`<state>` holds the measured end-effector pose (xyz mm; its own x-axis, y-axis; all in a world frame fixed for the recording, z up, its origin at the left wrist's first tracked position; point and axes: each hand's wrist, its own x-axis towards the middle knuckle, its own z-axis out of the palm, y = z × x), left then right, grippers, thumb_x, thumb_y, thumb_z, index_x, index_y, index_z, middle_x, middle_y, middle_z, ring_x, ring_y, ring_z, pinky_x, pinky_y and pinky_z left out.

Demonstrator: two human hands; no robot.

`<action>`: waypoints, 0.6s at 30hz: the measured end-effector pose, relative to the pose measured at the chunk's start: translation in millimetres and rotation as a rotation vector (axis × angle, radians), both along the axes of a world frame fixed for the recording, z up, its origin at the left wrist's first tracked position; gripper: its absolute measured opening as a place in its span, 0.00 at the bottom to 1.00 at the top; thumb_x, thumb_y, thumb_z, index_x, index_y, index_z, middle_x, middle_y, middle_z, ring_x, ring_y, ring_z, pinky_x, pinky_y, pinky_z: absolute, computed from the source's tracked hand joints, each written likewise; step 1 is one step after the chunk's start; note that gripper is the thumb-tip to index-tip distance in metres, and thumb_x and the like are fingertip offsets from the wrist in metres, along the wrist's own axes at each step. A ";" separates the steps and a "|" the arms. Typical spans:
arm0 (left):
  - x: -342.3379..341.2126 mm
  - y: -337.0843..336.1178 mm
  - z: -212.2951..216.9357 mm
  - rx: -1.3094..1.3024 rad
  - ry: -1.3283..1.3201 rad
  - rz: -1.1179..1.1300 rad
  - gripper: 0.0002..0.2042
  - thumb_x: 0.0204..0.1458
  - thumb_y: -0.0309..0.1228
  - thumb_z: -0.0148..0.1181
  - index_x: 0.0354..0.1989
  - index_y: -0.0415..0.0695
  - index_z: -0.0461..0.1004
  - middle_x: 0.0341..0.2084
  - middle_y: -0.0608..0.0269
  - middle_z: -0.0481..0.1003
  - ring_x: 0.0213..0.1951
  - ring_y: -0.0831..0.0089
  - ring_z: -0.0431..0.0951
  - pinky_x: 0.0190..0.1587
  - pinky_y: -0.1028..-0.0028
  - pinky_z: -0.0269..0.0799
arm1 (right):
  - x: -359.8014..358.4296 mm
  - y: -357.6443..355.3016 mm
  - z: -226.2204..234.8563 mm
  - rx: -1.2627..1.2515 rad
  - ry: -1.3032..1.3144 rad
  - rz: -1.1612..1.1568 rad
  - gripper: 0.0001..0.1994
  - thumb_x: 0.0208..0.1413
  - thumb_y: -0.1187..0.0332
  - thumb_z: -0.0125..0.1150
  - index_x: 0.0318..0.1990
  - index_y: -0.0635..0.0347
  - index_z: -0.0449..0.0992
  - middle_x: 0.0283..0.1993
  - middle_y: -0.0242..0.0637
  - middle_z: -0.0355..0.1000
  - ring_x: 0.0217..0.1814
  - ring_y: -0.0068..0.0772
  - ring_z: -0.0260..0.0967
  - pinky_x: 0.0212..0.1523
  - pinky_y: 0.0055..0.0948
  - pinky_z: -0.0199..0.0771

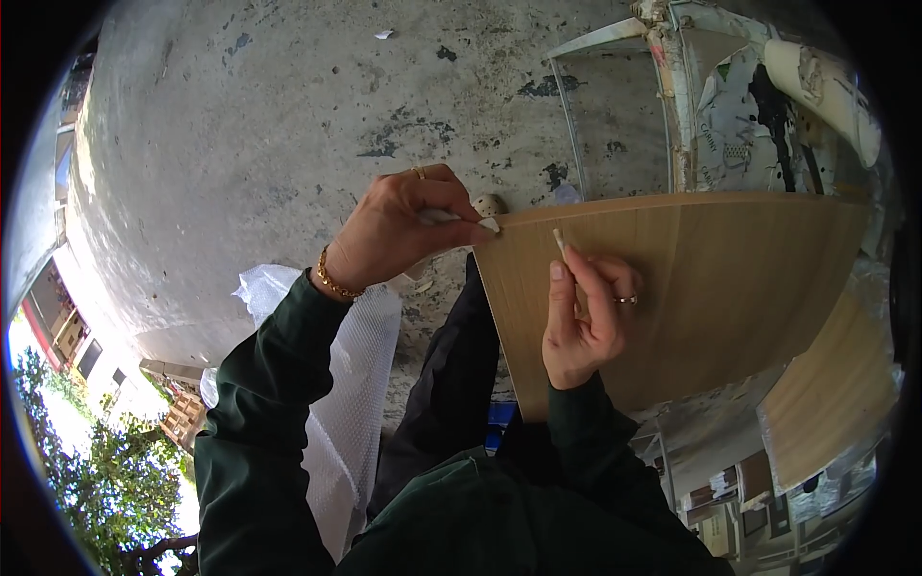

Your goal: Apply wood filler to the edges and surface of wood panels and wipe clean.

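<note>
A light wood-grain board (730,288) lies across in front of me, its far-left corner under my left hand (408,226). That hand is closed in a pinch on a crumpled white piece (488,225), which touches the corner; whether it is cloth or paper I cannot make out. Over the board's left part, my right hand (586,317) pinches a short pale stick (559,238) between thumb and forefinger, its tip pointing away from me. The stick's lower end is hidden by the fingers.
Bubble wrap (351,413) hangs down left of my legs. A worn rack with taped, pale rails (677,106) stands beyond the board at the right. Another wood-grain panel (826,384), partly in plastic, is at far right. Grey, stained concrete floor (259,125) spreads ahead.
</note>
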<state>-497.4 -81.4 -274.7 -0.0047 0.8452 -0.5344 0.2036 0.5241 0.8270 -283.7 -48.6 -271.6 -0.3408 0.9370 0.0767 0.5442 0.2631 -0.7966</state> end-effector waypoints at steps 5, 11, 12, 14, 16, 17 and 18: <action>4.1 3.7 4.8 0.063 0.094 -0.019 0.06 0.39 0.26 0.68 0.26 0.42 0.77 0.27 0.66 0.74 0.32 0.75 0.74 0.37 0.75 0.72 | -4.8 -4.0 -5.4 0.068 -0.056 -0.001 0.13 0.41 0.77 0.65 0.38 0.53 0.79 0.26 0.24 0.65 0.34 0.28 0.60 0.40 0.29 0.59; 5.1 0.9 4.2 0.143 0.261 -0.096 0.07 0.37 0.27 0.69 0.26 0.44 0.78 0.27 0.67 0.73 0.33 0.73 0.73 0.36 0.74 0.70 | -12.5 -9.1 -8.9 0.116 -0.085 0.007 0.15 0.38 0.77 0.64 0.37 0.50 0.80 0.25 0.22 0.64 0.34 0.27 0.60 0.42 0.30 0.57; 5.3 1.0 3.9 0.144 0.259 -0.096 0.07 0.37 0.27 0.69 0.26 0.44 0.78 0.27 0.67 0.73 0.33 0.73 0.73 0.37 0.74 0.70 | -13.5 -9.2 -8.4 0.123 -0.096 0.014 0.15 0.38 0.77 0.64 0.37 0.50 0.80 0.25 0.21 0.64 0.33 0.27 0.60 0.42 0.30 0.56; 5.9 0.7 3.7 0.145 0.253 -0.096 0.07 0.36 0.27 0.69 0.26 0.44 0.78 0.27 0.67 0.73 0.33 0.73 0.73 0.37 0.74 0.70 | -14.6 -9.5 -8.7 0.133 -0.108 0.011 0.15 0.37 0.77 0.64 0.37 0.50 0.80 0.25 0.21 0.63 0.33 0.27 0.60 0.43 0.30 0.56; 4.1 1.1 5.2 0.144 0.267 -0.093 0.07 0.37 0.27 0.69 0.25 0.44 0.78 0.27 0.67 0.73 0.33 0.73 0.73 0.37 0.74 0.70 | -16.3 -9.1 -8.4 0.140 -0.115 0.008 0.15 0.37 0.77 0.64 0.37 0.50 0.80 0.25 0.21 0.63 0.33 0.26 0.60 0.43 0.31 0.56; 3.2 1.4 6.4 0.145 0.267 -0.093 0.07 0.37 0.27 0.69 0.25 0.44 0.78 0.27 0.67 0.73 0.33 0.73 0.73 0.37 0.74 0.70 | -16.8 -9.2 -7.9 0.140 -0.110 0.007 0.15 0.37 0.78 0.63 0.36 0.51 0.80 0.25 0.21 0.63 0.32 0.26 0.60 0.42 0.30 0.56; 3.6 2.9 6.1 0.141 0.260 -0.099 0.07 0.37 0.27 0.69 0.25 0.44 0.77 0.27 0.67 0.73 0.33 0.73 0.73 0.37 0.74 0.70 | -15.8 -8.6 -8.3 0.139 -0.108 0.004 0.15 0.37 0.78 0.63 0.36 0.51 0.80 0.25 0.21 0.63 0.32 0.26 0.60 0.42 0.30 0.56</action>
